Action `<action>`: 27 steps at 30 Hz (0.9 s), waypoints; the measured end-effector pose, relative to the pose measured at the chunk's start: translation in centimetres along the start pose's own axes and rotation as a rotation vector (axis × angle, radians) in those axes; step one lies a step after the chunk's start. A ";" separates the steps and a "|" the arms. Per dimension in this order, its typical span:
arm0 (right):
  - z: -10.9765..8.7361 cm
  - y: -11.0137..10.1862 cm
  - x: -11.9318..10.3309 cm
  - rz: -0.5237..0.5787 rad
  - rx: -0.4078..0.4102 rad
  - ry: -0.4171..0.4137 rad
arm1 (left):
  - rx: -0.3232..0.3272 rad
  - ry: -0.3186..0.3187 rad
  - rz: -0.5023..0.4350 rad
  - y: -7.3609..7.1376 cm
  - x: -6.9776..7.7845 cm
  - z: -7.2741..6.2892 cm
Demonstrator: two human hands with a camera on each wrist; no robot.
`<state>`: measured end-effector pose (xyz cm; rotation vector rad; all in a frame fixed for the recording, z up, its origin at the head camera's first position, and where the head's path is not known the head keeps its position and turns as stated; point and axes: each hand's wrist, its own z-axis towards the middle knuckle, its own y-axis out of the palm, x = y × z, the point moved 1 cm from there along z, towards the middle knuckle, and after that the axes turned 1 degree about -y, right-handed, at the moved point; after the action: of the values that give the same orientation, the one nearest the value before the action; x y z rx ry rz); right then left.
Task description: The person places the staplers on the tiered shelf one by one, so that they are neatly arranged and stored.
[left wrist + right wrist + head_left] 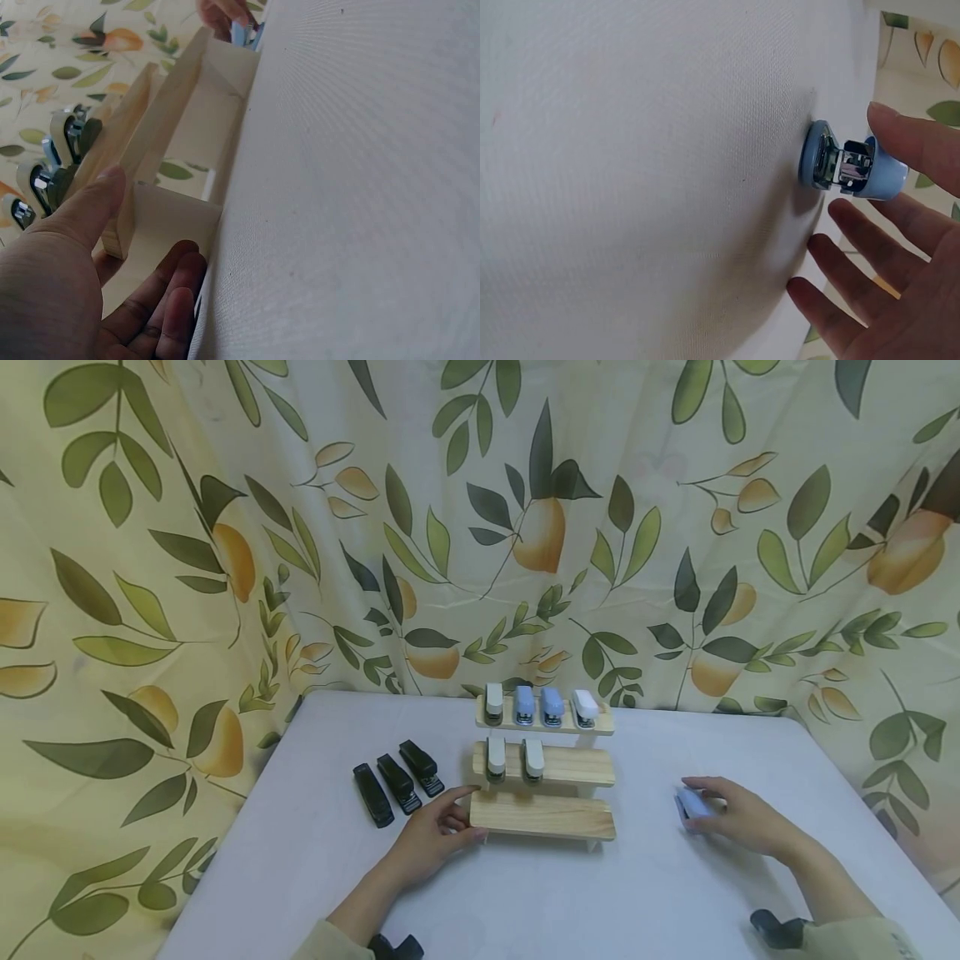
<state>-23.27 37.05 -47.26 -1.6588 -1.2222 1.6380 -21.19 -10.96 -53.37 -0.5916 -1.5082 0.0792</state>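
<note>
The left hand is gripping the left edge of the rack — gentle steadying seems best — while the right hand is pinching a blue stapler toward the table's right edge.

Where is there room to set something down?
Free: front shelf right of the left hand; middle shelf right of its pale staplers; tabletop between the stand and right hand. Crowded: top shelf, four staplers; left of the stand, black staplers.
</note>
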 end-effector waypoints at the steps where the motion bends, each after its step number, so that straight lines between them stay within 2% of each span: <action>1: 0.0 0.0 0.1 0.003 -0.003 0.003 | 0.000 0.000 0.001 0.0 0.0 0.0; 10: 0.1 -0.1 0.3 0.020 -0.047 0.024 | 0.004 0.002 0.010 0.1 -0.1 0.1; 27: 0.1 0.2 0.3 0.012 -0.030 0.040 | -0.002 -0.001 0.008 0.1 -0.4 0.2</action>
<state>-23.39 37.17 -47.57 -1.7122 -1.2248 1.5935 -21.38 -10.99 -53.76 -0.5989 -1.5068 0.0840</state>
